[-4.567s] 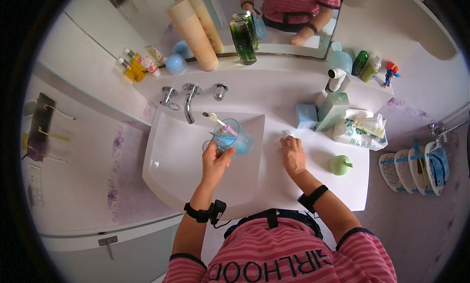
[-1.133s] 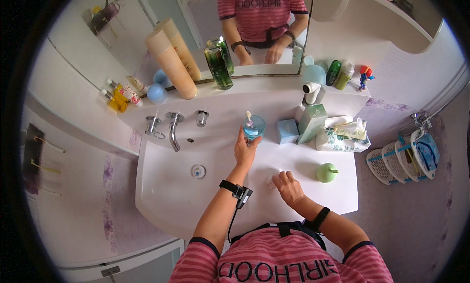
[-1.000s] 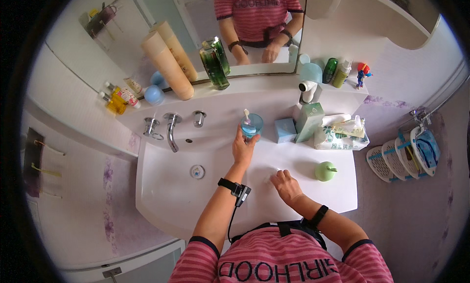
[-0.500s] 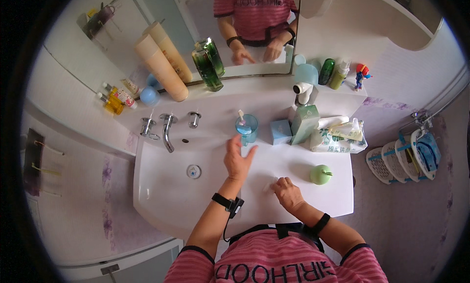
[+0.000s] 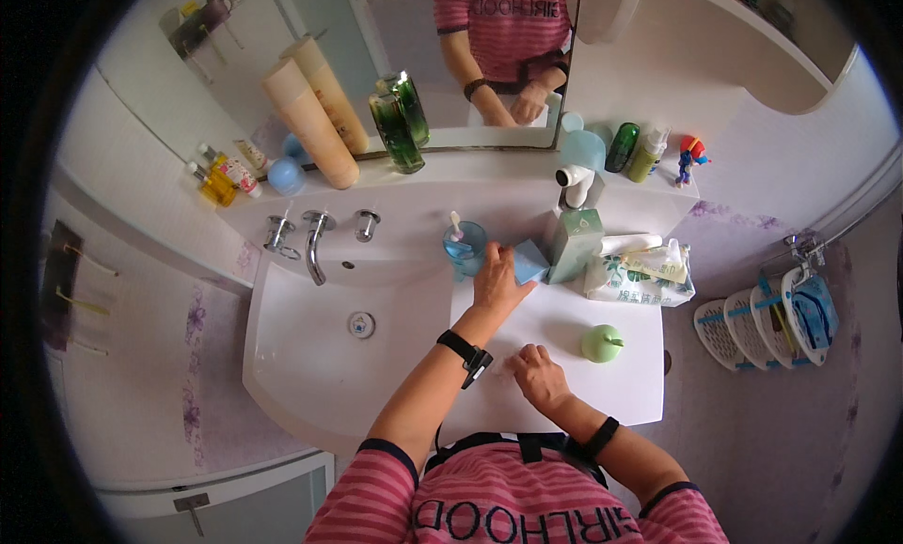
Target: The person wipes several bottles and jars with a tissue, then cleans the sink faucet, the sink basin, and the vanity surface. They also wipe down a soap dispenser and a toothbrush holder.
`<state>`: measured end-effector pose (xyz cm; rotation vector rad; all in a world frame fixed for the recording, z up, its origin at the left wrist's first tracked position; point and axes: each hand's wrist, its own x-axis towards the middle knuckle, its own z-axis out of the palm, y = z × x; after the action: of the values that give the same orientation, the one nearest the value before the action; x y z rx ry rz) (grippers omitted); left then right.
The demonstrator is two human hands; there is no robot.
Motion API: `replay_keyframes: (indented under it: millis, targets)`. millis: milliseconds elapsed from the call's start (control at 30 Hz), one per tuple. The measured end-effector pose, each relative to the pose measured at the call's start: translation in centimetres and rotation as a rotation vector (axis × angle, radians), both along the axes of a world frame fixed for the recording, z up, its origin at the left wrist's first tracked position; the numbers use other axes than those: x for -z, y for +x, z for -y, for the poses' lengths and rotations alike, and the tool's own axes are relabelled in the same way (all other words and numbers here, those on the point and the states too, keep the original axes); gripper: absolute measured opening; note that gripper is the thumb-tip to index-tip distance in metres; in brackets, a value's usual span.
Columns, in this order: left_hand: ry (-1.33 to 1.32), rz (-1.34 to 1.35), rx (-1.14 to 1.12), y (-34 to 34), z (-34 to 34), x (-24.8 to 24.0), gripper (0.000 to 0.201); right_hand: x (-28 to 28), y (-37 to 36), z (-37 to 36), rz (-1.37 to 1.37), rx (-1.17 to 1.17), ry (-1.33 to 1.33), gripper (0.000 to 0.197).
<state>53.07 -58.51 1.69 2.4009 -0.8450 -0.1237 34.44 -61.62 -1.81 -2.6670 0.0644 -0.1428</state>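
White bathroom vanity [image 5: 564, 328] under a mirror: the left hand [image 5: 496, 279] reaches forward, fingers loosely spread and empty, the blue tumbler [image 5: 465, 247] holding an upright toothbrush just beyond its fingertips. Right hand [image 5: 536, 375] rests curled, farther back.

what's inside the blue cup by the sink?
A toothbrush stands in the blue cup, head up above the rim. Its lower handle is blurred through the tinted wall; whether there is water cannot be told. The left hand is beside the cup.
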Motion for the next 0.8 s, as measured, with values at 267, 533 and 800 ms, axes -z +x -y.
replay_keyframes:
  millis: [267,533,800]
  targets:
    - [-0.109,0.07,0.06,-4.2,-6.9,-2.5,0.071,1.1,0.8,1.5,0.05,0.035,-0.018,0.018]
    - [-0.264,0.063,-0.056,-5.3,-15.9,-2.7,0.069,-0.4,12.9,4.5,0.327,0.254,-0.214,0.017]
    - [-0.269,-0.006,-0.076,-5.2,-18.8,-2.8,0.068,4.2,18.6,5.8,0.063,0.255,-0.65,0.016]
